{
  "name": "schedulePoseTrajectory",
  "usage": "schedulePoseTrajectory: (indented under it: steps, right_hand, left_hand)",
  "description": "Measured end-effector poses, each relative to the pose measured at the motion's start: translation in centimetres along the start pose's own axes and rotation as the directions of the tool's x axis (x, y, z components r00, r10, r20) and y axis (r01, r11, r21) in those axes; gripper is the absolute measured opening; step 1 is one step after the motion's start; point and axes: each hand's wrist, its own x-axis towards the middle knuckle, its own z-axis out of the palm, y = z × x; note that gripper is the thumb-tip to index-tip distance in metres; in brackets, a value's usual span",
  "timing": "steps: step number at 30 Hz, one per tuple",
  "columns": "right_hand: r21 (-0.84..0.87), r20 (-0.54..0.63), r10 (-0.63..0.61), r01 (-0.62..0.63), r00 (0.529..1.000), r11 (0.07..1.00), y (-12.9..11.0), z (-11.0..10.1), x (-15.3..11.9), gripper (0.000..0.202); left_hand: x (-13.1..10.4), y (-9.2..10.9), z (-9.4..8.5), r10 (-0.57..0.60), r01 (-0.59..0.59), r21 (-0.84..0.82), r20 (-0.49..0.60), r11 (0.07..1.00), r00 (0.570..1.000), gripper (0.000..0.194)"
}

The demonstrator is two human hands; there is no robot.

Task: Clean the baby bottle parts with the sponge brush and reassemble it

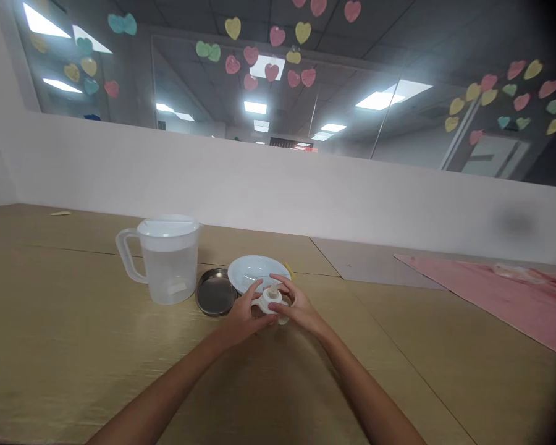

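Note:
Between my hands is a baby bottle (pixel 272 296) with a white collar, a pale nipple-like tip on top and side handles. My left hand (pixel 241 318) grips it from the left, thumb low at its front. From the right, my right hand (pixel 302 309) closes on it, with the thumb across the collar and the fingers behind. The fingers hide much of the lower part. Just behind it stands a white bowl (pixel 252 267), partly covered by my hands. A round shallow metal dish (pixel 216 293) lies to the left, close against the bowl.
A clear plastic pitcher (pixel 172 266) with a white lid stands left of the dish, its handle pointing left. Something yellow (pixel 289 269) shows behind the bowl. A pink cloth (pixel 500 296) covers the table's right side. A white wall (pixel 259 179) rises behind the table (pixel 97 346).

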Motion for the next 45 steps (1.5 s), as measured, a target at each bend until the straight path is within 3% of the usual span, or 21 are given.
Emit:
schedulePoseTrajectory:
  steps: [2, 7, 11, 13, 16, 20, 24, 28, 31, 36, 41, 45]
  right_hand:
    - [0.063, 0.059, 0.012, -0.015, 0.998, 0.998, -0.1, -1.2, 0.1, 0.067]
    - [0.141, -0.058, -0.031, 0.039, 0.998, 0.989, 0.4, -2.8, 0.4, 0.064]
    - [0.112, 0.010, -0.036, 0.034, 0.999, 0.993, 0.5, -1.1, 0.3, 0.059]
    - [-0.008, -0.031, -0.024, 0.024, 0.999, 1.000, 0.4, 0.0, 0.2, 0.068]
    - [-0.054, -0.121, 0.011, -0.018, 0.993, 0.998, 0.1, 0.8, 0.2, 0.063]
    - [0.142, -0.137, -0.003, 0.022, 0.991, 0.990, -0.6, 0.5, 0.2, 0.042]
    - [0.356, -0.197, 0.029, 0.044, 0.980, 0.933, -1.7, 0.4, 0.7, 0.037]
    - [0.384, -0.207, 0.063, 0.022, 0.976, 0.923, -3.4, 0.5, 2.6, 0.037]
    - [0.389, -0.234, -0.014, 0.107, 0.972, 0.915, -5.4, 0.2, 4.6, 0.035]
    - [0.202, -0.356, -0.141, 0.224, 0.924, 0.953, -6.5, -0.2, 7.5, 0.041]
    - [-0.130, -0.302, -0.217, 0.185, 0.928, 0.974, -3.0, -0.3, 9.1, 0.047]
    - [-0.400, -0.220, -0.271, 0.167, 0.937, 0.901, 0.0, -0.5, 9.4, 0.043]
  left_hand:
    - [0.0, 0.0, 0.0, -0.012, 0.012, 0.020, -0.007, 1.000, 1.000, 0.085]
    - [0.1, -0.4, 0.3, 0.041, -0.025, 0.132, -0.116, 0.991, 0.992, 0.083]
    - [0.0, -0.6, 0.6, 0.071, -0.049, 0.150, -0.144, 0.988, 0.987, 0.077]
    - [-0.1, -0.6, 0.7, 0.074, -0.053, 0.139, -0.151, 0.989, 0.986, 0.071]
    - [-0.1, -0.5, 0.8, 0.077, -0.060, 0.113, -0.148, 0.992, 0.986, 0.067]
    - [-0.2, -0.2, 0.8, 0.052, -0.042, 0.078, -0.131, 0.996, 0.990, 0.070]
    - [-0.3, -0.1, 0.8, 0.015, -0.002, 0.081, -0.151, 0.997, 0.988, 0.073]
    - [-0.2, -0.3, 0.8, 0.036, -0.019, 0.111, -0.154, 0.994, 0.987, 0.074]
    - [-0.1, -0.6, 0.9, 0.035, -0.019, 0.100, -0.164, 0.995, 0.986, 0.074]
    - [-0.1, -0.6, 1.0, 0.024, -0.011, 0.081, -0.162, 0.997, 0.987, 0.077]
    - [-0.3, -0.2, 0.9, 0.021, -0.010, 0.070, -0.164, 0.997, 0.986, 0.082]
    - [-0.4, -0.1, 0.9, 0.034, -0.020, 0.088, -0.163, 0.996, 0.986, 0.079]
